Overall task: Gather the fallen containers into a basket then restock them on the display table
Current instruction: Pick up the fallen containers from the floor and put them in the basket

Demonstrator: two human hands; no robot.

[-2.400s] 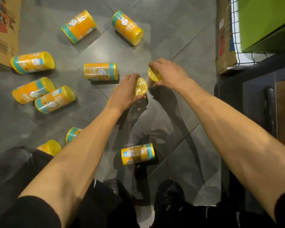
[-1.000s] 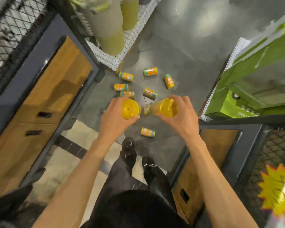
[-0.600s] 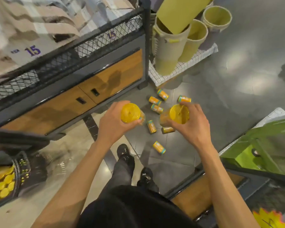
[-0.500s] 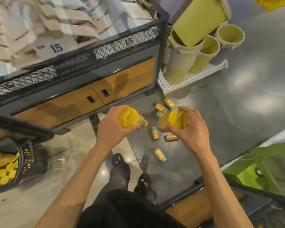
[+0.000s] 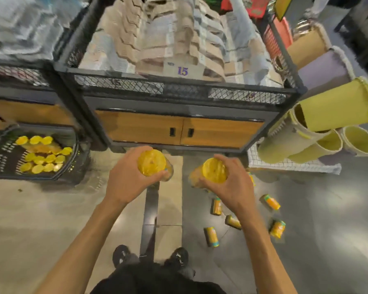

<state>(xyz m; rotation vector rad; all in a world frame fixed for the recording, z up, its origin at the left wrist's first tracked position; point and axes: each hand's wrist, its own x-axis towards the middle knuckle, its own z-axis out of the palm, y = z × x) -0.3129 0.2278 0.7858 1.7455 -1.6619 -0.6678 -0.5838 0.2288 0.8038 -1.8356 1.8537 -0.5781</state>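
My left hand (image 5: 126,181) grips a yellow-lidded orange container (image 5: 152,163), its lid facing me. My right hand (image 5: 232,187) grips a second container (image 5: 214,170) the same way. Both are held at waist height in front of me. A black basket (image 5: 72,158) stands on the floor at the left and holds several yellow-lidded containers (image 5: 40,158). Several more containers (image 5: 211,236) lie on the grey floor to the right, below my right arm.
A display table (image 5: 179,96) with a black mesh rim, wooden doors and stacked textiles with a "15" sign stands straight ahead. Yellow-green fabric bins (image 5: 319,132) lie on a white wire rack at the right. My shoes (image 5: 120,254) are on the beige floor.
I have stood up with a container in each hand and turned left. The display table now faces me, and the basket has come into fuller view at the left.
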